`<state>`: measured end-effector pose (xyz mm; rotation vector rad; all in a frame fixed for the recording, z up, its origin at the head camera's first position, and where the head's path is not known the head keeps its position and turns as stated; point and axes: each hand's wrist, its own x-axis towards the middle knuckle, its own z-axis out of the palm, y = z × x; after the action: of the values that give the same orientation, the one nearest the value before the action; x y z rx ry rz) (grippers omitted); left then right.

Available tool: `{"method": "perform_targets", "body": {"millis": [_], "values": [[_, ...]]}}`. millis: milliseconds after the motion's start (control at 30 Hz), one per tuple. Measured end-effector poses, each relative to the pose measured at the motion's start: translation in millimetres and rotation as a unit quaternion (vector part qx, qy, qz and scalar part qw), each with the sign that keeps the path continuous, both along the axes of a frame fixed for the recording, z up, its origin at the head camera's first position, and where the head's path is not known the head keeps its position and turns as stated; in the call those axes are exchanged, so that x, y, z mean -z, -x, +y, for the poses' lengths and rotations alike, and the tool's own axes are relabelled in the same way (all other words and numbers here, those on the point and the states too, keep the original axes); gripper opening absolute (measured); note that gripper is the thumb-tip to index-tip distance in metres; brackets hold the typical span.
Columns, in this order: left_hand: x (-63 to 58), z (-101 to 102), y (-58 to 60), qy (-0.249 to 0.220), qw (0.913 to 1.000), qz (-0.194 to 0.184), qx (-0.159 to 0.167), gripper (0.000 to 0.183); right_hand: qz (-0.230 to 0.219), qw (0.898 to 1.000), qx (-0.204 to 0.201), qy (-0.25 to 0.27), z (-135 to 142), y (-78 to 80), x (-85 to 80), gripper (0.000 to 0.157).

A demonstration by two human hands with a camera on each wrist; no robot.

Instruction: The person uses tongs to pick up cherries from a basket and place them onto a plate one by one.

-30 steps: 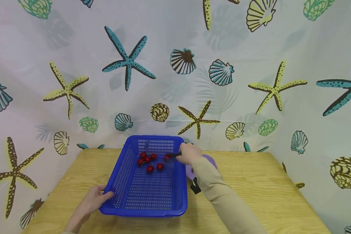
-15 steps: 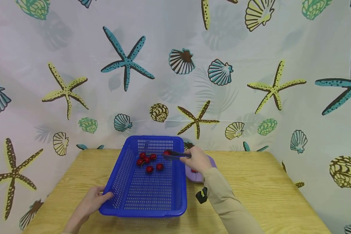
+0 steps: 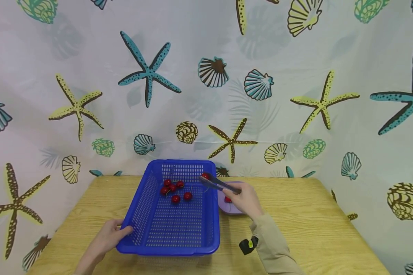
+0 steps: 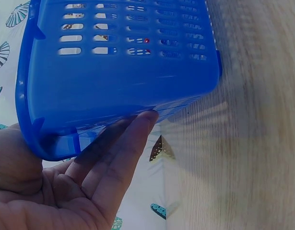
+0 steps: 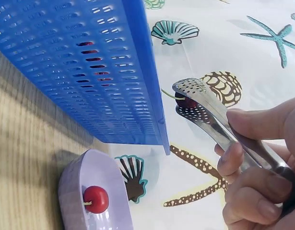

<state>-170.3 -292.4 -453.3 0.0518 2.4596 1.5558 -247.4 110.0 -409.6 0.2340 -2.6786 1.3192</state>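
Observation:
A blue perforated basket (image 3: pixel 175 250) stands on the table, with several red cherries (image 3: pixel 175 199) in its far half. At its near left corner my left hand (image 3: pixel 106 236) grips the rim, thumb over the top and fingers along the outer wall. My right hand (image 3: pixel 246 198) holds metal tongs (image 3: pixel 223 185) whose perforated tips pinch one cherry (image 5: pixel 186 101) by its sides, the stem sticking out. That cherry hangs at the basket's right rim. A lilac bowl (image 5: pixel 70 191) with a red cherry (image 5: pixel 96 199) in it sits on the table just right of the basket.
The wooden table (image 3: pixel 296 221) extends on both sides of the basket. Behind it hangs a white curtain (image 3: pixel 199 107) printed with starfish and shells. A black strap piece (image 3: pixel 248 245) dangles from the right wrist.
My right hand has moved right and slightly toward me, lifting the tongs and the pinched cherry from inside the basket to its right rim. The left hand keeps its place.

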Motion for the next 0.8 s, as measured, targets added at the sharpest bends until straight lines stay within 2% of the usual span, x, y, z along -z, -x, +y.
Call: {"method": "perform_targets", "body": {"millis": [233, 467, 800], "values": [[-0.7, 1, -0.1, 0.004, 1.0, -0.002, -0.008, 0.048, 0.003, 0.999, 0.027, 0.032, 20, -15.7, 9.8, 0.034], [-2.0, 2, 0.1, 0.009, 0.9998, -0.007, -0.014, 0.048, -0.018, 0.995, 0.065, 0.07, 36, -28.1, 16.6, 0.04], [-1.5, 1, -0.2, 0.008, 0.9999, -0.006, -0.012, 0.048, -0.014, 0.992, 0.101, 0.071, 62, -40.5, 36.8, 0.043]]}}
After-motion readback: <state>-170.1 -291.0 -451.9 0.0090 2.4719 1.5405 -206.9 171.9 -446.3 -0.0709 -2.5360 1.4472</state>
